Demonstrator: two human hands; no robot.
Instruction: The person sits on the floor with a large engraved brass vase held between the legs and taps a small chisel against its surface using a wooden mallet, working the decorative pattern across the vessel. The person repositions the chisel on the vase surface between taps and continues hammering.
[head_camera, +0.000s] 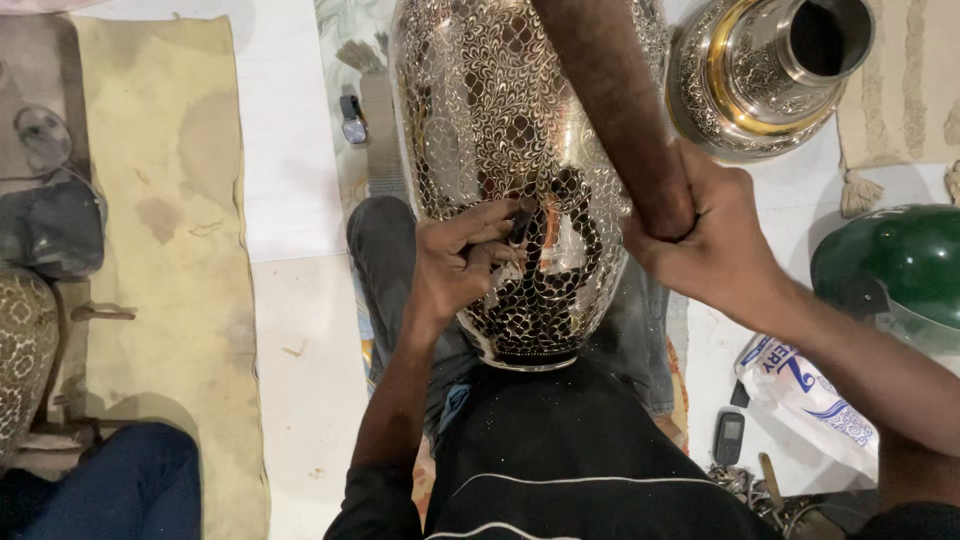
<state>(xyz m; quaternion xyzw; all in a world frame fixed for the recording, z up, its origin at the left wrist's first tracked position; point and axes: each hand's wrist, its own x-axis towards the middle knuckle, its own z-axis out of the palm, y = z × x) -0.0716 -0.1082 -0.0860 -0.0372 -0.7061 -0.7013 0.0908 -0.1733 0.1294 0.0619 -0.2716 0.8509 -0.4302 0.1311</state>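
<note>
Lying lengthwise, vase (500, 110) pointing away

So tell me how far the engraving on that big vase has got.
Done: scrolled cutwork covers most of the large metal vase. In hand: the left hand sets a small dark tool against the lower body while the right hand grips a wooden mallet. Left: a smooth, uncut patch shows beside the tool.

White-blue plastic bag (805, 395) at right, dark phone (729, 438) just beside.
</note>
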